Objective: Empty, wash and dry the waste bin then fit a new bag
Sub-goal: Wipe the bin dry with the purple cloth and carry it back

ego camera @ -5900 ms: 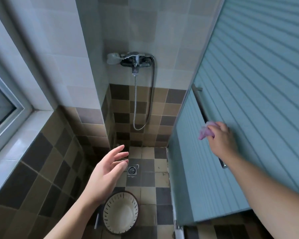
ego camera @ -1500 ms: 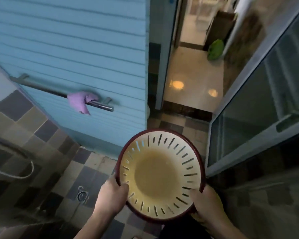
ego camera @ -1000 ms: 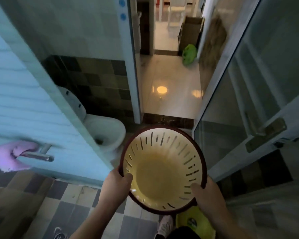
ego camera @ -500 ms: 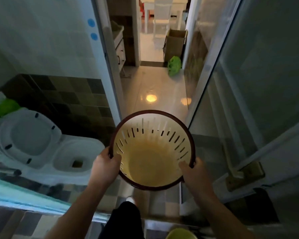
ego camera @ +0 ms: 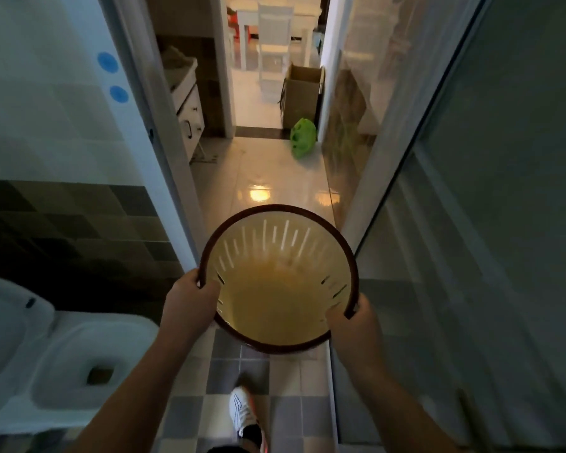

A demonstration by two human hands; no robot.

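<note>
The toilet (ego camera: 46, 351) sits low at the left, close beside the path; the white door frame (ego camera: 164, 152) stands just left of the waste bin (ego camera: 275, 299), which is held in the air over the checked floor (ego camera: 236, 364), mouth tipped toward the camera. The left hand (ego camera: 190, 305) grips the dark rim, thumb hooked inside; the right hand (ego camera: 353, 325) grips the opposite rim likewise. The bin looks like thin slotted plastic: light, fairly stiff, probably slick if damp, so the rolled rim is the sound hold and squeezing the walls is not. Ahead, the doorway opens on a glossy hallway floor (ego camera: 258, 178) with a green bag (ego camera: 303, 137) by a cardboard box (ego camera: 303, 93); the glass door (ego camera: 455, 223) crowds the right, leaving a narrow passage.
</note>
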